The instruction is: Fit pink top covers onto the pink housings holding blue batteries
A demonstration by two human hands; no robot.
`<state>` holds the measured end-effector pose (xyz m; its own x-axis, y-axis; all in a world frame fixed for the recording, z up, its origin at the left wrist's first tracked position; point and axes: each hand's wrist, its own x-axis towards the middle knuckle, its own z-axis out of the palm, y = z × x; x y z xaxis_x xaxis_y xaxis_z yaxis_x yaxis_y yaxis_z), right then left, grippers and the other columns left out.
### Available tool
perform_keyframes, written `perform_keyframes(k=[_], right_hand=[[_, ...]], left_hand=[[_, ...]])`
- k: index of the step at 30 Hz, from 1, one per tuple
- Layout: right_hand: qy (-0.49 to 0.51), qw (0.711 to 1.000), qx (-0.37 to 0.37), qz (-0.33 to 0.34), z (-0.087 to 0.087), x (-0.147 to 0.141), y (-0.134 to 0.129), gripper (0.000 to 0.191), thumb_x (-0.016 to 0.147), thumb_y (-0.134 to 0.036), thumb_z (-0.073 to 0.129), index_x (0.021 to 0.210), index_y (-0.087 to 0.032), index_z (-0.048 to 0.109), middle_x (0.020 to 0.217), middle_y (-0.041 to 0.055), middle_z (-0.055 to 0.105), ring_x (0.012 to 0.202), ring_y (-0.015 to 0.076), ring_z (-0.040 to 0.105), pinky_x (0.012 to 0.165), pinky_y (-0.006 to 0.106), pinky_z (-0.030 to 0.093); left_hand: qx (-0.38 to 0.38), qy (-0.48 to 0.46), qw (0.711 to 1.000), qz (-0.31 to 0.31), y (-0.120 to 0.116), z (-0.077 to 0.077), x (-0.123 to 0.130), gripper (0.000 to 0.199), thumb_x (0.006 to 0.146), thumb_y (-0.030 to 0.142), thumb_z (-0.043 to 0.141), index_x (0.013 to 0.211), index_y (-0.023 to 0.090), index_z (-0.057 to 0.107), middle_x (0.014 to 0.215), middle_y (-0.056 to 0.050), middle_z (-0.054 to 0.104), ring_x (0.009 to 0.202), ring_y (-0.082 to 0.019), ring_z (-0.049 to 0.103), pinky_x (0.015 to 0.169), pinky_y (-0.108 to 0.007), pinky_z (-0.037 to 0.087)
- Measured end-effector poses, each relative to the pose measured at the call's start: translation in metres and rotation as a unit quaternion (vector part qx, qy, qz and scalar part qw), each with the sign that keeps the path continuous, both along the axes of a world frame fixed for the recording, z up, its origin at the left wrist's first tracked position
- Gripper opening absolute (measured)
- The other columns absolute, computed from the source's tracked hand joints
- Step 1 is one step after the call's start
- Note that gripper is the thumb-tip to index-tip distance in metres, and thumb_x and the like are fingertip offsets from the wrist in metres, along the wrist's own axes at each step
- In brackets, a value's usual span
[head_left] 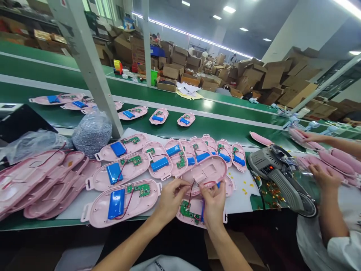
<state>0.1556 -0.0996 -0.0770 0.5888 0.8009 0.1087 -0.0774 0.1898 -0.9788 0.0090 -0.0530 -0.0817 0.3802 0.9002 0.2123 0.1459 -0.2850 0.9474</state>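
Note:
A pink shell half [207, 171] with a square recess is tilted up above another pink shell [180, 222] that carries a green circuit board [187, 210] and a blue battery. My left hand [173, 197] pinches at the lower left edge of the upper shell, beside a thin dark red wire [191, 192]. The fingers of my right hand [214, 203] are curled at its lower edge, near a red wire. What lies between the fingertips of either hand is too small to make out. Pink shells with blue batteries [116, 203] and boards lie to the left and behind.
Stacked pink shells [36, 180] and a plastic bag of small parts [91, 131] stand at the left. A grey device [282, 180] sits at the right, where another person's hands [324, 177] handle pink pieces. A metal post [87, 64] rises beside the green conveyor [225, 128].

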Motion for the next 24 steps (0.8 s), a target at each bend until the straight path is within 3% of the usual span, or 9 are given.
perform_keyframes(k=[2, 4, 6, 8, 10, 13, 16, 21, 24], right_hand=[[-0.118, 0.991, 0.029, -0.048, 0.017, 0.018, 0.005, 0.075, 0.084, -0.034, 0.064, 0.145, -0.022, 0.022, 0.126, 0.0154, 0.054, 0.116, 0.0243, 0.058, 0.096, 0.043, 0.050], [-0.304, 0.947, 0.078, -0.060, 0.043, 0.039, 0.019, 0.068, 0.085, -0.032, 0.064, 0.143, -0.023, 0.030, 0.133, 0.0141, 0.051, 0.127, 0.0258, 0.049, 0.104, 0.046, 0.043], [-0.515, 0.851, 0.088, 0.056, 0.070, 0.053, 0.039, 0.058, 0.085, -0.029, 0.063, 0.139, -0.024, 0.041, 0.131, 0.0118, 0.055, 0.126, 0.0266, 0.049, 0.109, 0.050, 0.036], [-0.654, 0.720, 0.049, 0.225, 0.088, 0.056, 0.057, 0.046, 0.088, -0.026, 0.058, 0.133, -0.024, 0.050, 0.114, 0.0083, 0.065, 0.111, 0.0257, 0.058, 0.107, 0.052, 0.035], [-0.698, 0.650, 0.004, 0.302, 0.091, 0.055, 0.065, 0.038, 0.089, -0.022, 0.054, 0.127, -0.024, 0.055, 0.099, 0.0048, 0.070, 0.097, 0.0236, 0.063, 0.099, 0.046, 0.041], [-0.681, 0.699, -0.051, 0.212, 0.076, 0.054, 0.051, 0.031, 0.091, -0.022, 0.052, 0.121, -0.022, 0.058, 0.096, 0.0040, 0.070, 0.090, 0.0215, 0.065, 0.080, 0.033, 0.047], [-0.657, 0.746, -0.083, 0.072, 0.057, 0.056, 0.023, 0.034, 0.091, -0.025, 0.053, 0.125, -0.023, 0.057, 0.093, 0.0038, 0.070, 0.083, 0.0212, 0.065, 0.069, 0.030, 0.044], [-0.598, 0.793, -0.072, 0.093, 0.046, 0.048, 0.003, 0.039, 0.089, -0.028, 0.056, 0.128, -0.025, 0.055, 0.087, -0.0002, 0.069, 0.077, 0.0177, 0.064, 0.068, 0.027, 0.043], [-0.551, 0.824, -0.082, 0.103, 0.046, 0.046, 0.007, 0.041, 0.087, -0.027, 0.058, 0.127, -0.027, 0.054, 0.083, -0.0026, 0.067, 0.075, 0.0165, 0.064, 0.068, 0.026, 0.043]], left_hand=[[0.017, 0.011, 0.999, 0.031, -0.001, -0.005, 0.000, 0.018, 0.092, 0.029, 0.056, 0.088, 0.020, 0.071, 0.083, -0.002, 0.069, 0.077, -0.016, 0.063, 0.068, -0.026, 0.047], [0.029, 0.031, 0.998, 0.038, -0.003, -0.007, 0.001, 0.018, 0.092, 0.029, 0.056, 0.087, 0.020, 0.071, 0.082, -0.002, 0.069, 0.075, -0.016, 0.063, 0.067, -0.026, 0.046], [0.038, 0.041, 0.997, 0.048, -0.004, -0.007, 0.003, 0.017, 0.092, 0.027, 0.056, 0.086, 0.020, 0.070, 0.080, -0.001, 0.069, 0.073, -0.016, 0.062, 0.068, -0.027, 0.046], [0.042, 0.040, 0.997, 0.052, -0.005, -0.006, 0.005, 0.017, 0.092, 0.027, 0.056, 0.085, 0.020, 0.069, 0.078, -0.001, 0.068, 0.073, -0.016, 0.061, 0.069, -0.028, 0.048], [0.033, 0.017, 0.998, 0.057, -0.006, -0.007, 0.006, 0.018, 0.093, 0.029, 0.055, 0.086, 0.020, 0.070, 0.088, -0.003, 0.068, 0.080, -0.017, 0.063, 0.072, -0.028, 0.052], [-0.004, -0.055, 0.996, 0.072, -0.008, -0.011, 0.006, 0.018, 0.091, 0.034, 0.058, 0.089, 0.021, 0.071, 0.124, -0.009, 0.058, 0.108, -0.022, 0.061, 0.072, -0.028, 0.058], [-0.011, -0.089, 0.994, 0.069, -0.011, -0.013, 0.006, 0.016, 0.089, 0.034, 0.062, 0.088, 0.022, 0.072, 0.132, -0.009, 0.052, 0.113, -0.024, 0.060, 0.071, -0.029, 0.060], [0.055, -0.069, 0.993, 0.079, -0.011, -0.013, 0.010, 0.015, 0.091, 0.026, 0.060, 0.088, 0.023, 0.074, 0.130, -0.007, 0.056, 0.110, -0.022, 0.063, 0.090, -0.036, 0.056], [-0.016, -0.112, 0.990, 0.079, -0.009, -0.013, 0.013, 0.014, 0.087, 0.029, 0.065, 0.099, 0.022, 0.067, 0.112, -0.007, 0.067, 0.098, -0.022, 0.069, 0.080, -0.034, 0.058]])
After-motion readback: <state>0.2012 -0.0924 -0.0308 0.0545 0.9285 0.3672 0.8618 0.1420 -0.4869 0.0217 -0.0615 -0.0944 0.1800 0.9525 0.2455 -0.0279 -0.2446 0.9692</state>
